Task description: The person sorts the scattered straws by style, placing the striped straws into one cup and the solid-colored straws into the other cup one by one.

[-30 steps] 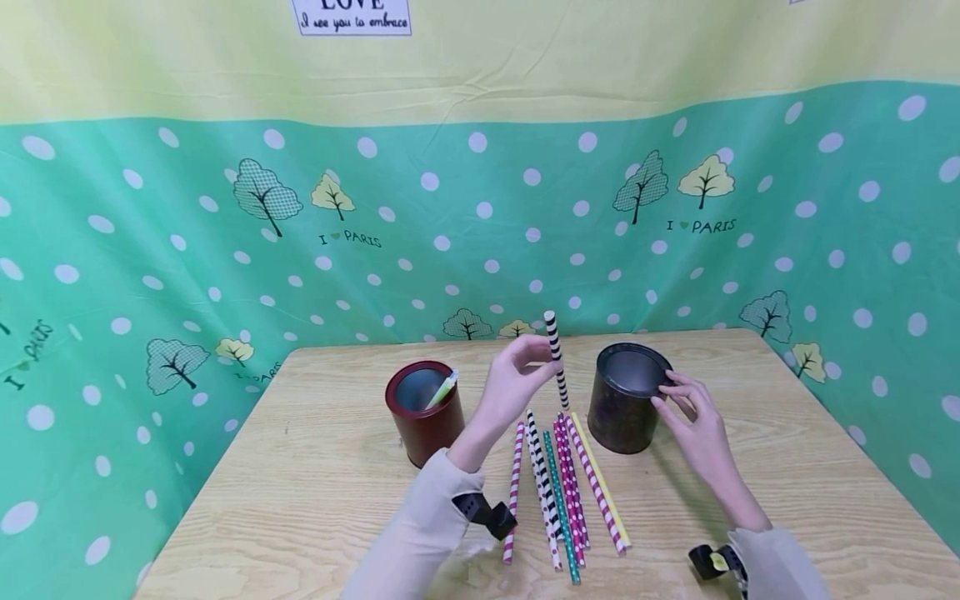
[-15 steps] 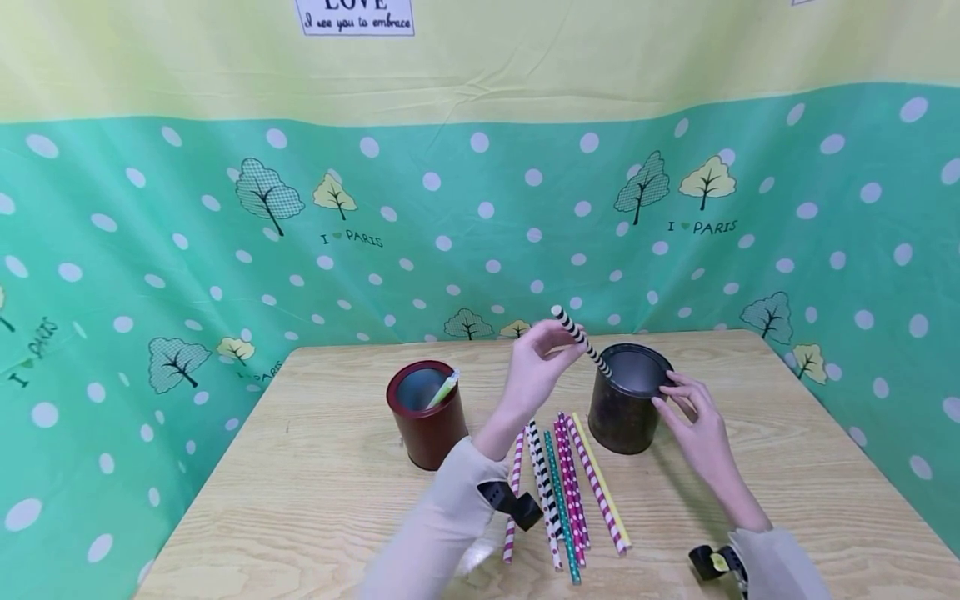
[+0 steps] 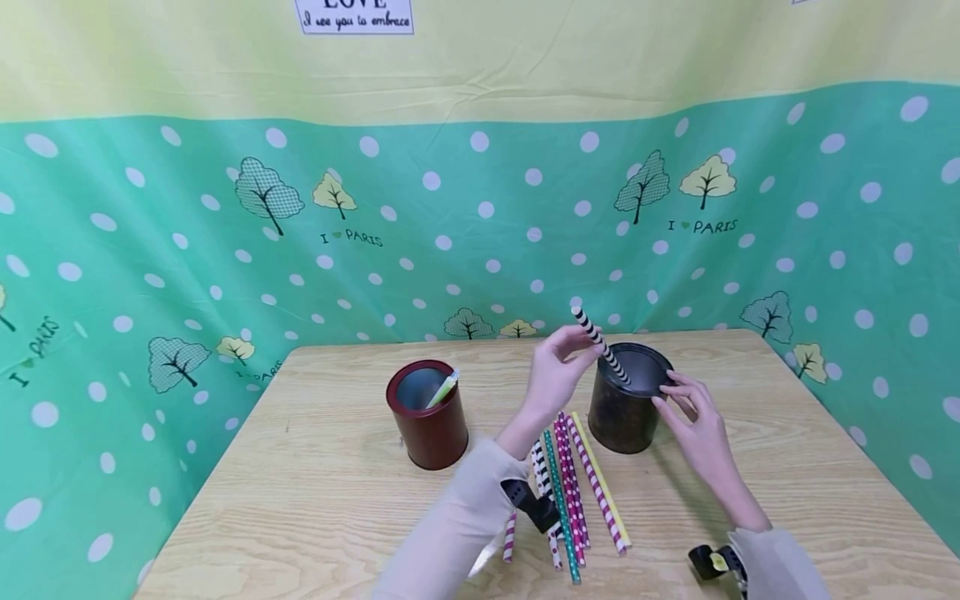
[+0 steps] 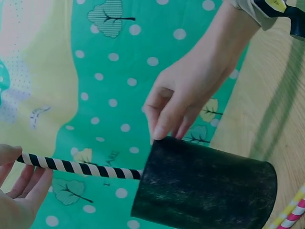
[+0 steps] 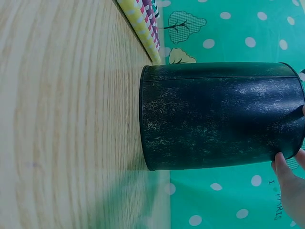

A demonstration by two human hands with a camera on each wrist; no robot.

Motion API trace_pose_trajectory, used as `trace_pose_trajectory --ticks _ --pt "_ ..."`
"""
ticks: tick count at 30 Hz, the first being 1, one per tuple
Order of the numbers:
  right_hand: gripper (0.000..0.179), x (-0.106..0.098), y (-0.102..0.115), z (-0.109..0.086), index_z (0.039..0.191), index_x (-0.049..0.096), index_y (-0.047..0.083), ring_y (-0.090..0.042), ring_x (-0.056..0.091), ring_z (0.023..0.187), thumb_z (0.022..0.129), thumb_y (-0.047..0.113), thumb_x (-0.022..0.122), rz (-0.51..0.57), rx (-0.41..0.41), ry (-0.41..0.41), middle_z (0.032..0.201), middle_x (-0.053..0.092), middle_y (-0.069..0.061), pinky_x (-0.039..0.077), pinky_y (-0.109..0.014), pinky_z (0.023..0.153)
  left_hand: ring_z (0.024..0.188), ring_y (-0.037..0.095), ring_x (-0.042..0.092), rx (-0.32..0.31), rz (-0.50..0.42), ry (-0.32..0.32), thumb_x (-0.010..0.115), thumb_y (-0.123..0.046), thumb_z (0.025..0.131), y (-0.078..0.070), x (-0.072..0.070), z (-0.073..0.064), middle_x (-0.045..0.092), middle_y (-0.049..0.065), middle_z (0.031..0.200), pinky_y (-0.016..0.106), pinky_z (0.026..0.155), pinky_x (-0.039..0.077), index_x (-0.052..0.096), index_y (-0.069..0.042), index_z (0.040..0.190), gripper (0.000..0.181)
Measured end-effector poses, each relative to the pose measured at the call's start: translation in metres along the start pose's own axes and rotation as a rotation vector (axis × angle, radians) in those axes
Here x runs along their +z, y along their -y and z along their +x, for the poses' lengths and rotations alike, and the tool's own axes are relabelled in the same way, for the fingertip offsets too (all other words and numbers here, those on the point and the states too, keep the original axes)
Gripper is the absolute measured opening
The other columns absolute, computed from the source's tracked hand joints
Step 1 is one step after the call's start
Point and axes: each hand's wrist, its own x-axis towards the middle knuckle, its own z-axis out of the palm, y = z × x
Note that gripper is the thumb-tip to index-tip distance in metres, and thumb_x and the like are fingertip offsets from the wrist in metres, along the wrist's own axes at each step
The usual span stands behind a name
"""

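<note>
My left hand (image 3: pixel 553 377) pinches a black-and-white striped paper straw (image 3: pixel 602 345) near its upper end. The straw leans, with its lower end inside the mouth of a dark round can (image 3: pixel 621 421). On the can's right side, my right hand (image 3: pixel 699 429) holds the rim between thumb and fingers. In the left wrist view the straw (image 4: pixel 90 169) passes behind the can's rim, so its tip is hidden. The right wrist view shows the can (image 5: pixel 219 117) standing on the table, with fingertips (image 5: pixel 281 164) at its rim.
Several patterned straws (image 3: pixel 573 492) lie on the wooden table (image 3: pixel 300 500) between the arms, partly under my left forearm. A dark red can (image 3: pixel 431 429) stands at the left, holding a light green item (image 3: pixel 444 389). A polka-dot cloth (image 3: pixel 480 250) hangs behind.
My left hand has moved right with the striped straw, from above the loose straws to the dark can. The straw has tilted and its lower end has entered the mouth. My right hand stays put.
</note>
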Motion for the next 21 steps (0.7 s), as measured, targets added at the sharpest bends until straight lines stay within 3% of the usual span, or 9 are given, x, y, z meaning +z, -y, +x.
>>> trace_pose_trajectory --ticks 7,12,17,21 --pt "0.016 0.0 -0.001 0.0 0.094 0.055 -0.011 0.0 0.042 0.109 0.079 -0.01 0.058 0.01 -0.003 -0.005 0.118 0.045 -0.021 0.036 -0.01 0.088 0.095 0.029 0.058 -0.025 0.069 -0.007 0.058 0.004 0.081 0.006 0.005 0.001 0.06 0.024 0.101 0.021 0.079 0.047 0.058 0.01 0.102 0.022" --pt "0.016 0.0 -0.001 0.0 0.095 0.055 -0.012 0.0 0.042 0.11 0.079 -0.01 0.058 0.015 -0.01 -0.004 0.118 0.045 -0.022 0.037 -0.01 0.088 0.095 0.029 0.058 -0.018 0.065 -0.016 0.057 0.004 0.082 0.011 0.006 0.001 0.06 0.024 0.101 0.021 0.078 0.048 0.057 0.01 0.106 0.025" --pt "0.016 0.0 -0.002 0.0 0.094 0.055 -0.012 0.001 0.041 0.109 0.079 -0.01 0.058 0.016 -0.017 -0.007 0.117 0.045 -0.022 0.036 -0.01 0.088 0.093 0.028 0.059 -0.019 0.089 -0.027 0.057 0.004 0.081 0.019 0.002 -0.004 0.061 0.023 0.099 0.021 0.078 0.048 0.056 0.009 0.106 0.025" --pt "0.016 0.0 -0.002 -0.001 0.094 0.054 -0.013 0.001 0.042 0.109 0.078 -0.012 0.057 0.017 -0.047 -0.011 0.115 0.044 -0.025 0.036 -0.01 0.088 0.092 0.027 0.059 -0.055 0.128 -0.042 0.058 0.002 0.081 0.025 -0.004 -0.01 0.061 0.022 0.099 0.021 0.077 0.047 0.057 0.008 0.105 0.025"
